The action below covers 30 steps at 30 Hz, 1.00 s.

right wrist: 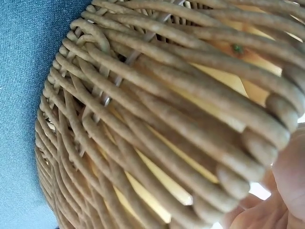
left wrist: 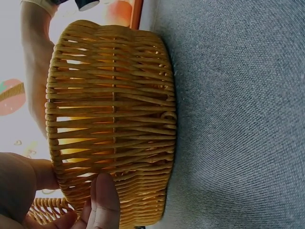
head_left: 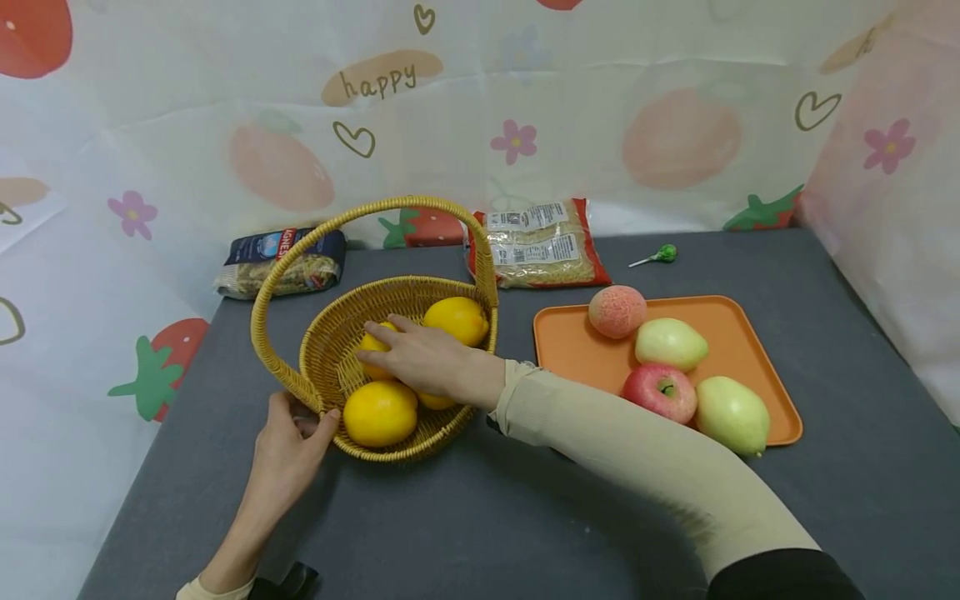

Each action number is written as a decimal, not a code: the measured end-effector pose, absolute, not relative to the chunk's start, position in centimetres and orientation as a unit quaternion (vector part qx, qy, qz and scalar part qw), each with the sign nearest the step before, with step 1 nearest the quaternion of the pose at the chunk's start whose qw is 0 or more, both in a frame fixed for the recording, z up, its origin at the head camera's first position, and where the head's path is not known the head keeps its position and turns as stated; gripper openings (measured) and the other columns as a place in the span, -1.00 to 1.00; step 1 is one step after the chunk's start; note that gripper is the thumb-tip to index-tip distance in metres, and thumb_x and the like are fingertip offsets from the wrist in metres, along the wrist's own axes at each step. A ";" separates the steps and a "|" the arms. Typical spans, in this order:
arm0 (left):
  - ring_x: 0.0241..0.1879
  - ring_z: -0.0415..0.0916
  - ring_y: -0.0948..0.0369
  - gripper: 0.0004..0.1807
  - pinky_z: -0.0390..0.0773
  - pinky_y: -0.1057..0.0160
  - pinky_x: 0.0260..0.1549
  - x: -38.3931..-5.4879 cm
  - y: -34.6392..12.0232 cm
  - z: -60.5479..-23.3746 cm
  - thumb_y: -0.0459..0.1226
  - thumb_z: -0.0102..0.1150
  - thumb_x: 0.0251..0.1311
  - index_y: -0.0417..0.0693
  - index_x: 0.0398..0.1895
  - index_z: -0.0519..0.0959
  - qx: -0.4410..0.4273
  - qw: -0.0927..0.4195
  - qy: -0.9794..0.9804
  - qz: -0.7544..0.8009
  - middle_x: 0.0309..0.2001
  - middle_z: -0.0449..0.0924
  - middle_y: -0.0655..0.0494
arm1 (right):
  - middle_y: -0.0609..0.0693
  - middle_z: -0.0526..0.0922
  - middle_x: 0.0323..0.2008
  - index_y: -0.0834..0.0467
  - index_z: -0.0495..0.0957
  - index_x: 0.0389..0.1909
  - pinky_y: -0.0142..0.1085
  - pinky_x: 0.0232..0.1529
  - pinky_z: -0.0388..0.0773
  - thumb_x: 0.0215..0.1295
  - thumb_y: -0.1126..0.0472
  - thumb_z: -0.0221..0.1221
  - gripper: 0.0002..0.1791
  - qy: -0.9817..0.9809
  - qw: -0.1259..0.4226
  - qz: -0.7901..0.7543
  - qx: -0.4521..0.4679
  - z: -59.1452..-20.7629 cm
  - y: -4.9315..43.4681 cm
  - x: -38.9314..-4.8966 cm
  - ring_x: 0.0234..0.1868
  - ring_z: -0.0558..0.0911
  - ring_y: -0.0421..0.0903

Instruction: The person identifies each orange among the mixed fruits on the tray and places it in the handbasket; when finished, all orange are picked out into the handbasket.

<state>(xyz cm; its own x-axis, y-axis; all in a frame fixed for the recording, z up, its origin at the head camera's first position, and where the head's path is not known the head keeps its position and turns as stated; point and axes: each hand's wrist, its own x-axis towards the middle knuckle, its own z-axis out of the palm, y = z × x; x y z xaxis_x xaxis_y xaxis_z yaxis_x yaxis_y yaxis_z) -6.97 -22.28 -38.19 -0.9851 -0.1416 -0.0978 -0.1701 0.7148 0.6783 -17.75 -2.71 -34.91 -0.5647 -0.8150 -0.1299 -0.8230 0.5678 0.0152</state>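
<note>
A yellow wicker basket (head_left: 420,454) with a tall arched handle stands on the table, and several lemons (head_left: 381,414) lie inside it. My left hand (head_left: 288,446) grips the basket's near-left rim by the foot of the handle, thumb and fingers on either side of the weave. Reaching over the right rim, my right hand (head_left: 423,357) is inside the basket. Its fingers lie spread and mostly straight across a lemon (head_left: 377,343), partly covering it. Another lemon (head_left: 459,321) lies behind that hand. In the right wrist view, the wicker side (right wrist: 157,109) hides most of the hand.
Right of the basket, an orange tray (head_left: 573,346) bears a peach (head_left: 617,312), a red apple (head_left: 660,392) and two pale green fruits (head_left: 671,344). Along the back are a dark pasta bag (head_left: 281,262), a red-edged clear food bag (head_left: 536,244) and a green lollipop (head_left: 664,253).
</note>
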 end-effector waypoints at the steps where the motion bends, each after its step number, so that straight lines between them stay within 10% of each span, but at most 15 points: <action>1: -0.25 0.56 0.19 -0.42 0.50 0.35 -0.44 -7.0 -22.3 -38.2 -0.06 -0.01 0.41 -0.30 0.25 0.16 -0.085 0.020 0.926 0.369 -0.02 0.46 -0.21 | 0.08 0.05 0.55 -0.14 0.19 0.48 -0.12 0.35 0.38 0.49 0.26 0.00 -0.40 0.884 0.055 0.038 -0.464 -34.9 -2.7 -17.8 0.50 0.21 0.17; 12: -0.25 0.57 0.20 -0.43 0.50 0.36 -0.42 -7.0 -22.2 -38.2 -0.06 0.00 0.41 -0.28 0.24 0.17 -0.090 0.020 0.925 0.368 -0.01 0.47 -0.19 | 0.09 0.05 0.55 -0.12 0.18 0.49 -0.13 0.46 0.20 0.45 0.25 0.06 -0.36 0.880 0.047 0.051 -0.470 -35.1 -2.8 -17.8 0.50 0.20 0.17; 30: -0.28 0.53 0.24 -0.45 0.51 0.35 -0.41 -7.1 -22.4 -38.3 -0.05 0.00 0.42 -0.27 0.23 0.18 -0.083 0.018 0.927 0.366 -0.04 0.47 -0.17 | 0.05 0.01 0.56 -0.14 0.15 0.50 -0.18 0.31 0.42 0.51 0.33 -0.09 -0.39 0.883 0.067 0.033 -0.464 -33.1 -1.3 -17.7 0.53 0.14 0.14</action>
